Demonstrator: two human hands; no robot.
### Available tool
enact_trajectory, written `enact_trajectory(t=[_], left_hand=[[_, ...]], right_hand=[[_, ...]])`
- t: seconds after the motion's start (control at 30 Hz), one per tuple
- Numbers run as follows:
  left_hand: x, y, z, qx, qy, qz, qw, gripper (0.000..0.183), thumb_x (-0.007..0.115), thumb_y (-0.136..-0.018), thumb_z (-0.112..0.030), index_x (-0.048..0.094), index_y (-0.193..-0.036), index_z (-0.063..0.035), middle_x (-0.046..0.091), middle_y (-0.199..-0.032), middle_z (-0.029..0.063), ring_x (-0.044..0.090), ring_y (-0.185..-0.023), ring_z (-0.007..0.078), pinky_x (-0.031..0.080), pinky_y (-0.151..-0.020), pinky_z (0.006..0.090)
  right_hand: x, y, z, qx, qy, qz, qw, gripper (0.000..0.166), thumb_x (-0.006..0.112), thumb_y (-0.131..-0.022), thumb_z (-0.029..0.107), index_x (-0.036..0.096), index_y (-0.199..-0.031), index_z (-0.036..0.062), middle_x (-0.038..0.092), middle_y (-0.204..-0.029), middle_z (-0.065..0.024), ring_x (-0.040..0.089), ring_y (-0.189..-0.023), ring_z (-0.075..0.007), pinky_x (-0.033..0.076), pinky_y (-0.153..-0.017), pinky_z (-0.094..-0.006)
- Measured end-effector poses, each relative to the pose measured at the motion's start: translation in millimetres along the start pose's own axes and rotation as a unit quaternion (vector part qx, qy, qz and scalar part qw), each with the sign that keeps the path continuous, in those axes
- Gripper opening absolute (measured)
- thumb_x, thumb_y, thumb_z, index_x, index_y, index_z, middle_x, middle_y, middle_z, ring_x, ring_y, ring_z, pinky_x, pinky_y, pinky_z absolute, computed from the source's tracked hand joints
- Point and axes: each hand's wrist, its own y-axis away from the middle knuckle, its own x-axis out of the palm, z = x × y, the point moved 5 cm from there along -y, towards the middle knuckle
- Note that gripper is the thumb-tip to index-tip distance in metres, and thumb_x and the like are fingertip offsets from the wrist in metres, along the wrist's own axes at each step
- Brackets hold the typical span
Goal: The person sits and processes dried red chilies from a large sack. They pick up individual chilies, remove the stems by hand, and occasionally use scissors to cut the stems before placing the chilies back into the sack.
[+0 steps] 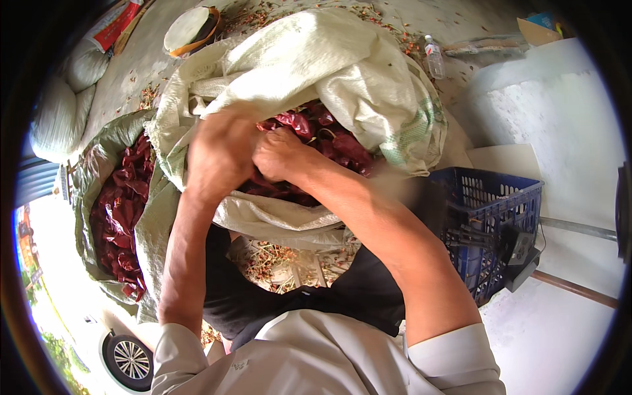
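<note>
A large white woven sack (301,54) lies open before me, with dried red chili peppers (345,148) inside. My left hand (222,148), blurred, is over the left side of the sack's mouth; what its fingers do is hidden. Close beside it, over the peppers, my right hand (279,153) has its fingers curled inward, and whether a pepper is between them cannot be seen. To the left stands a second open woven sack (158,237) holding more dried red peppers (121,212).
At the right stands a blue plastic crate (493,202) with a dark device on its side. A plastic bottle (434,59) and a round-topped stool-like object (187,29) are beyond the sack. Full sacks (59,118) lie at far left. Stems and scraps litter the floor.
</note>
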Motion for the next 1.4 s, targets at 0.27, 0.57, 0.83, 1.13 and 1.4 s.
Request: enact_trajectory(t=[0.27, 0.57, 0.83, 1.13, 1.4], left_hand=[[117.8, -100.3, 126.8, -0.040, -0.065, 0.104, 0.992, 0.051, 0.052, -0.084, 0.002, 0.060, -0.129, -0.0204, 0.053, -0.141, 0.0099, 0.046, -0.133, 0.0304, 0.042, -0.105, 0.0498], [164.2, -141.2, 193.8, -0.171, -0.034, 0.337, 0.925, 0.056, 0.059, -0.078, -0.005, 0.057, -0.132, -0.0155, 0.054, -0.138, 0.0118, 0.053, -0.125, 0.0318, 0.046, -0.100, 0.0430], [66.5, -80.4, 81.2, 0.112, -0.054, 0.066, 0.990, 0.036, 0.061, -0.078, 0.003, 0.066, -0.113, -0.0065, 0.065, -0.112, 0.0146, 0.062, -0.107, 0.0362, 0.052, -0.089, 0.0454], [51.9, 68.6, 112.8, -0.112, -0.140, 0.359, 0.916, 0.043, 0.075, -0.072, -0.012, 0.066, -0.113, -0.0073, 0.064, -0.113, 0.0115, 0.058, -0.111, 0.0312, 0.045, -0.096, 0.0439], [47.3, 93.9, 53.5, -0.167, -0.053, 0.467, 0.867, 0.040, 0.071, -0.075, -0.011, 0.067, -0.115, -0.0114, 0.069, -0.101, 0.0181, 0.064, -0.099, 0.0366, 0.051, -0.082, 0.0462]], right_hand=[[-10.2, 22.9, 17.7, -0.062, 0.104, 0.039, 0.992, 0.008, 0.066, -0.060, 0.015, 0.067, -0.060, 0.0073, 0.067, -0.065, -0.0122, 0.067, -0.062, -0.0284, 0.051, -0.056, -0.0397], [-32.3, 47.2, 15.4, 0.039, 0.033, 0.314, 0.948, 0.039, 0.075, -0.068, 0.016, 0.071, -0.107, 0.0134, 0.069, -0.105, -0.0153, 0.068, -0.100, -0.0241, 0.054, -0.084, -0.0372], [-108.3, 10.8, -10.3, 0.086, -0.061, 0.166, 0.981, 0.034, 0.068, -0.083, 0.022, 0.068, -0.117, 0.0136, 0.072, -0.094, -0.0135, 0.069, -0.091, -0.0320, 0.056, -0.084, -0.0434], [-133.3, 5.0, -105.6, 0.239, 0.088, -0.019, 0.967, 0.017, 0.057, -0.089, 0.008, 0.069, -0.100, 0.0109, 0.070, -0.093, -0.0135, 0.068, -0.088, -0.0293, 0.055, -0.079, -0.0430], [-61.3, 3.1, -38.5, 0.106, 0.243, 0.147, 0.953, 0.014, 0.063, -0.085, 0.008, 0.072, -0.095, 0.0037, 0.069, -0.096, -0.0118, 0.068, -0.091, -0.0288, 0.054, -0.084, -0.0445]])
